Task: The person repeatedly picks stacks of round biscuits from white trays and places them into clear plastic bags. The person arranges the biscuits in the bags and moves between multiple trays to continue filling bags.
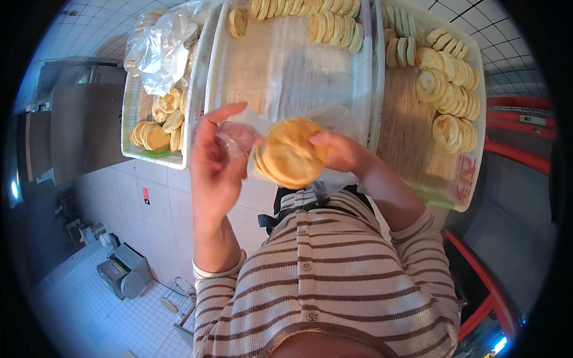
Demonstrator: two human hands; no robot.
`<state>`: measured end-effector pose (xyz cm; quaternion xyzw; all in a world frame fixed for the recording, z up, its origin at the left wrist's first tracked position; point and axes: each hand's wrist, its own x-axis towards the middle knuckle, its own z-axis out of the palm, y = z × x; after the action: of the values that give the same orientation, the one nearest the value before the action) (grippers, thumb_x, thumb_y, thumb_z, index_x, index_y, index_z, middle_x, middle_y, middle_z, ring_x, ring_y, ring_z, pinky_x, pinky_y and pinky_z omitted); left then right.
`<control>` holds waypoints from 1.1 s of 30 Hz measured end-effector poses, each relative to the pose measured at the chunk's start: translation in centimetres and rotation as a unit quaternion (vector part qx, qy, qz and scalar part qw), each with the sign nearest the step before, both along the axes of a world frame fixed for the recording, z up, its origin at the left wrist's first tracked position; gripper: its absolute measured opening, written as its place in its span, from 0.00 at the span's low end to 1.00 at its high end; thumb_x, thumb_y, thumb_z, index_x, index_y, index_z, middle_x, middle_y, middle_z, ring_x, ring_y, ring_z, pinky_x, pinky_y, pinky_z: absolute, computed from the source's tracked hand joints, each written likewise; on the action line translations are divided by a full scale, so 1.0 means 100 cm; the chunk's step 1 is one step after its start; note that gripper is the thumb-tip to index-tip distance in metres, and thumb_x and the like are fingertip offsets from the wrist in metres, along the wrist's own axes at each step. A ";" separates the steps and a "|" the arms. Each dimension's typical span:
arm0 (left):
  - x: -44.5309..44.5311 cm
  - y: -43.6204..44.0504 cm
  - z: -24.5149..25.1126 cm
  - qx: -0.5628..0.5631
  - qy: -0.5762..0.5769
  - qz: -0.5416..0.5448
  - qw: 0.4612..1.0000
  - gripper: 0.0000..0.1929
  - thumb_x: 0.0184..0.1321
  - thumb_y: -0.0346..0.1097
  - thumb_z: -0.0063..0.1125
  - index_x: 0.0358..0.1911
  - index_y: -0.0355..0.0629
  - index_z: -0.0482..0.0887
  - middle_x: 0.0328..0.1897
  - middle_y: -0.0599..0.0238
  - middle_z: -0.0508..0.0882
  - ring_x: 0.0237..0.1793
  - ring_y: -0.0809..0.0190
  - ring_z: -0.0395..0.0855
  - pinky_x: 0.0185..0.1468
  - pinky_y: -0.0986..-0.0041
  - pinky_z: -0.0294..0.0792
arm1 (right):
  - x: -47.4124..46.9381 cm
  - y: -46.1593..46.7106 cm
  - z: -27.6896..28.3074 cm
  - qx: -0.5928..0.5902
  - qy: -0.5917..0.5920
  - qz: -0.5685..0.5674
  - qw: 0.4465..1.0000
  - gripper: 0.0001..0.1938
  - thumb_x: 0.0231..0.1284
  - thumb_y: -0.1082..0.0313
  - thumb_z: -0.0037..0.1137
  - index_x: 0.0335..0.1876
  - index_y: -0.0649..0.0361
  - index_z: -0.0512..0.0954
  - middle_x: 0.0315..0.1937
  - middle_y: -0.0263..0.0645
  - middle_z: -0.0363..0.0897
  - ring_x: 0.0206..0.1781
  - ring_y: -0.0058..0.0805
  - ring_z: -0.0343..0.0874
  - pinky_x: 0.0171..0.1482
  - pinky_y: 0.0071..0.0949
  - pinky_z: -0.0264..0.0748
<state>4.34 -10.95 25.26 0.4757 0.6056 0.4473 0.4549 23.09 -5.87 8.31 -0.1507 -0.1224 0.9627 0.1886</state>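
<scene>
My right hand (342,150) grips a short stack of round flatbreads (293,154) from its right side, with the thumb over the top one. The stack is held tilted, close to my body, above the near edge of the middle crate (244,85). Thin clear plastic bag film (239,138) is bunched in my left hand (217,165), whose index finger is raised. More clear film shows behind and to the right of the breads. Whether the breads are inside the bag, I cannot tell.
Rows of flatbreads (333,29) stand at the far end of the middle crate. The right crate (465,197) has several leaning rows along its right side. In the left crate (154,159), flatbreads lie beside crumpled plastic bags (163,53). A red metal frame (515,152) stands at right.
</scene>
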 end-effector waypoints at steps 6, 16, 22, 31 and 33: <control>-0.003 -0.033 0.005 0.016 0.123 -0.085 0.989 0.19 0.61 0.19 0.46 0.55 0.39 0.74 0.61 0.58 0.76 0.19 0.77 0.69 0.26 0.82 0.67 | -0.054 0.019 -0.014 0.336 -0.305 0.034 0.890 0.36 0.57 0.47 0.55 0.66 0.61 0.61 0.61 0.46 0.68 0.59 0.40 0.73 0.62 0.39 0.66; -0.039 -0.032 -0.010 0.012 0.050 -0.017 0.999 0.13 0.68 0.33 0.46 0.52 0.38 0.77 0.49 0.66 0.82 0.25 0.76 0.76 0.27 0.87 0.65 | -0.068 0.038 -0.028 0.633 -0.470 0.196 0.583 0.27 0.61 0.48 0.48 0.60 0.57 0.70 0.52 0.50 0.76 0.55 0.49 0.73 0.55 0.39 0.70; -0.054 -0.021 -0.020 -0.011 0.014 -0.031 0.999 0.12 0.66 0.32 0.49 0.50 0.38 0.79 0.50 0.64 0.82 0.23 0.76 0.74 0.26 0.87 0.66 | -0.081 0.019 -0.053 0.730 -0.323 0.113 0.591 0.27 0.60 0.52 0.52 0.63 0.56 0.67 0.54 0.52 0.74 0.57 0.49 0.72 0.59 0.38 0.68; -0.107 -0.042 -0.033 0.074 -0.166 -0.057 0.982 0.11 0.58 0.25 0.50 0.44 0.30 0.76 0.44 0.38 0.82 0.11 0.81 0.60 0.18 0.90 0.57 | 0.038 0.051 0.010 0.598 -0.430 0.341 0.584 0.21 0.62 0.61 0.48 0.60 0.55 0.70 0.55 0.45 0.74 0.57 0.41 0.73 0.58 0.34 0.69; -0.117 -0.045 -0.039 0.119 -0.175 -0.048 0.976 0.12 0.58 0.26 0.52 0.44 0.29 0.74 0.43 0.34 0.82 0.10 0.82 0.59 0.16 0.91 0.54 | 0.039 0.032 0.042 0.518 -0.485 0.325 0.625 0.20 0.60 0.63 0.48 0.59 0.55 0.71 0.55 0.45 0.75 0.56 0.40 0.73 0.56 0.33 0.70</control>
<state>-7.40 -15.48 21.37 0.4690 0.4359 0.5701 0.5148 27.03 -2.67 12.55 -0.4239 -0.7159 0.5260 -0.1763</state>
